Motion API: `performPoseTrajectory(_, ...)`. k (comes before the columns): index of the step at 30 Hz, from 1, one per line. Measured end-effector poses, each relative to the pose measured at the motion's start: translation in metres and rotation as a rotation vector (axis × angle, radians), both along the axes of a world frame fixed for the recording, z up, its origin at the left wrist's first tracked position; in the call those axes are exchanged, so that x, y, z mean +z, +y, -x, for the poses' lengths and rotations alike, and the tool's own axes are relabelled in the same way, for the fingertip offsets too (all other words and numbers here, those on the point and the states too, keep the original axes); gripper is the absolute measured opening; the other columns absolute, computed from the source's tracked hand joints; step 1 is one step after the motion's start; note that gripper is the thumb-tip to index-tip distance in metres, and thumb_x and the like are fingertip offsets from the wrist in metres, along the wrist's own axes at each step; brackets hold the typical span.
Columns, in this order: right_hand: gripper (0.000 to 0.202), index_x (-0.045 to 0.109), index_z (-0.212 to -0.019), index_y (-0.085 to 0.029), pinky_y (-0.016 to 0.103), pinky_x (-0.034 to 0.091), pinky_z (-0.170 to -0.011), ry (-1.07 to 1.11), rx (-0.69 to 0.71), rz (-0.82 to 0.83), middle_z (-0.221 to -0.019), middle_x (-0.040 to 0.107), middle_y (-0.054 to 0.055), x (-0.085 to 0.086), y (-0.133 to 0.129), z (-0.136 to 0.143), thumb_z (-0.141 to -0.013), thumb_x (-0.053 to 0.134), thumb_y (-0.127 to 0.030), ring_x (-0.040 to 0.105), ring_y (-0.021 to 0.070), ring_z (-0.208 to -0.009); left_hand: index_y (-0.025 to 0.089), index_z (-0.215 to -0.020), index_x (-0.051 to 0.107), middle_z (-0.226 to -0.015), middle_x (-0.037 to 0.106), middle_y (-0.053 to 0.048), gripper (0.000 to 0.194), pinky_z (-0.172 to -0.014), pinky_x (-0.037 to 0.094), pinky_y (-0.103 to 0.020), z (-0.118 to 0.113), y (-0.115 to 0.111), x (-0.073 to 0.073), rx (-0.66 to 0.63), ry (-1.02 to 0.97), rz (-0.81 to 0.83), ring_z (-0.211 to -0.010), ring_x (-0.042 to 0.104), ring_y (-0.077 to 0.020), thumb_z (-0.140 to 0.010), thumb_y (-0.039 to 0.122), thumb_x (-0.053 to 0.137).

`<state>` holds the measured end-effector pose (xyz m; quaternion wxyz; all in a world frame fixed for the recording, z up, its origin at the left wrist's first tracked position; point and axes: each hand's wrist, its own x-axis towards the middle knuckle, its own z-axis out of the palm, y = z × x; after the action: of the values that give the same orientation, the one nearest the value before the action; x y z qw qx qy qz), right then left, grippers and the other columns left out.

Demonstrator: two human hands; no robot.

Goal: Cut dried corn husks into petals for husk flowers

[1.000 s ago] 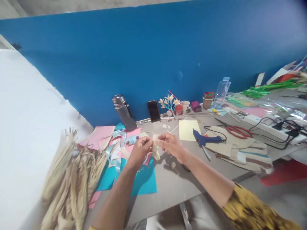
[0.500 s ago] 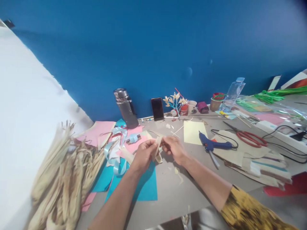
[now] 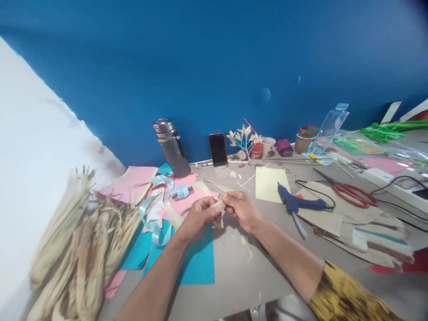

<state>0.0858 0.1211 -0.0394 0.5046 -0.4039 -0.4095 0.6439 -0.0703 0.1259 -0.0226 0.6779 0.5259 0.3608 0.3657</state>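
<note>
Behind the grey worktop [image 3: 240, 287], the view is filled by a blue wall [image 3: 200, 67]. Above the near middle of the worktop, a pale strip [image 3: 220, 206] is held between the two hands. It is pinched by the left hand [image 3: 199, 217] between thumb and curled fingers, and its upper end is gripped by the fingertips of the right hand [image 3: 242, 209]; both hands are nearly closed and almost touching. How the strip is folded cannot be told, as it is partly covered by the fingers. Below the left hand, a teal sheet [image 3: 199, 267] is laid flat, with a light blue ribbon [image 3: 157, 236] looped beside it. Dried husks [image 3: 83, 258] are heaped at the far left. To the right, a blue glue gun [image 3: 304, 203] is set down near red-handled scissors [image 3: 356, 196]. Near the wall, a dark flask [image 3: 175, 154] and a phone [image 3: 218, 149] are stood upright.
</note>
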Motion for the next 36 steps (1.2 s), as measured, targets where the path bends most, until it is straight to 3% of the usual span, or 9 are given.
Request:
performPoseTrajectory(5,0.049,0.062,-0.071,-0.014,0.019,0.020,-0.042,0.017,-0.112,-0.027,-0.053,0.046,-0.004,0.003,0.001,-0.003,-0.074,0.065,-0.063,0.035,0.0071,-0.048,0.017,-0.072,0.056,-0.059,0.061,0.000,0.029,-0.059,0.047,-0.028,-0.001,0.002,-0.007,0.021,-0.006,-0.014,-0.052,0.060,-0.0143,-0.077,0.039,0.074)
performPoseTrajectory(7,0.046,0.063,-0.074,-0.015,0.018,0.022,-0.042,0.055,-0.106,-0.017,-0.060,0.051,-0.002,0.005,0.001,-0.003,-0.071,0.070,-0.060,0.040,0.0077,-0.051,0.017,-0.071,0.056,-0.058,0.061,0.000,0.029,-0.058,0.046,-0.027,-0.001,0.001,-0.006,0.056,0.031,-0.025,-0.051,0.059,-0.0141,-0.077,0.039,0.074)
performPoseTrajectory(12,0.040,0.060,-0.079,-0.017,0.017,0.018,-0.041,0.094,0.021,0.008,-0.054,0.045,-0.008,0.008,0.000,-0.007,-0.057,0.088,-0.035,0.031,0.0042,-0.046,0.017,-0.075,0.060,-0.057,0.063,-0.001,0.027,-0.057,0.045,-0.024,0.000,-0.001,0.000,0.011,0.095,-0.057,-0.050,0.058,-0.0125,-0.078,0.039,0.074)
performPoseTrajectory(16,0.037,0.058,-0.072,-0.015,0.016,0.015,-0.041,0.241,0.180,0.069,-0.057,0.050,-0.006,0.008,0.001,-0.013,-0.057,0.089,-0.029,0.028,0.0019,-0.044,0.016,-0.073,0.059,-0.059,0.064,-0.001,0.031,-0.056,0.043,-0.022,0.002,0.000,0.002,-0.049,0.079,-0.078,-0.052,0.055,-0.0105,-0.076,0.042,0.076)
performPoseTrajectory(20,0.034,0.057,-0.071,-0.014,0.013,0.016,-0.040,0.414,0.274,0.077,-0.057,0.044,-0.009,0.002,0.005,-0.018,-0.061,0.087,-0.025,0.019,0.0004,-0.044,0.016,-0.072,0.059,-0.062,0.061,-0.001,0.034,-0.060,0.045,-0.025,0.003,0.001,-0.001,-0.097,-0.032,-0.074,-0.058,0.057,-0.0128,-0.072,0.043,0.080)
performPoseTrajectory(25,0.033,0.059,-0.080,-0.016,0.012,0.020,-0.038,0.571,0.227,0.088,-0.060,0.045,-0.009,0.002,0.013,-0.024,-0.067,0.084,-0.031,0.022,0.0016,-0.043,0.016,-0.073,0.057,-0.061,0.059,0.000,0.034,-0.060,0.044,-0.026,0.002,-0.001,-0.003,-0.104,-0.096,-0.058,-0.057,0.056,-0.0126,-0.072,0.041,0.081)
performPoseTrajectory(29,0.042,0.062,-0.086,-0.017,0.012,0.022,-0.038,0.453,0.206,0.064,-0.065,0.054,-0.005,0.006,0.008,-0.020,-0.066,0.083,-0.047,0.035,0.0037,-0.046,0.017,-0.073,0.055,-0.062,0.058,0.001,0.031,-0.059,0.041,-0.024,0.001,0.000,-0.007,-0.056,-0.063,-0.081,-0.058,0.053,-0.0109,-0.077,0.038,0.077)
performPoseTrajectory(33,0.036,0.060,-0.082,-0.017,0.012,0.020,-0.039,0.313,0.154,0.021,-0.060,0.053,-0.007,0.003,0.005,-0.014,-0.063,0.089,-0.027,0.027,0.0013,-0.042,0.016,-0.074,0.056,-0.063,0.058,0.000,0.030,-0.059,0.041,-0.025,0.000,0.003,-0.011,-0.072,-0.011,-0.125,-0.058,0.052,-0.0113,-0.081,0.040,0.074)
performPoseTrajectory(36,0.033,0.055,-0.073,-0.016,0.012,0.017,-0.038,0.424,0.140,0.044,-0.054,0.041,-0.011,0.000,0.011,-0.016,-0.063,0.087,-0.022,0.020,0.0009,-0.042,0.016,-0.074,0.056,-0.063,0.057,-0.001,0.032,-0.060,0.043,-0.025,0.000,0.002,-0.009,-0.088,-0.072,-0.092,-0.059,0.052,-0.0115,-0.079,0.041,0.075)
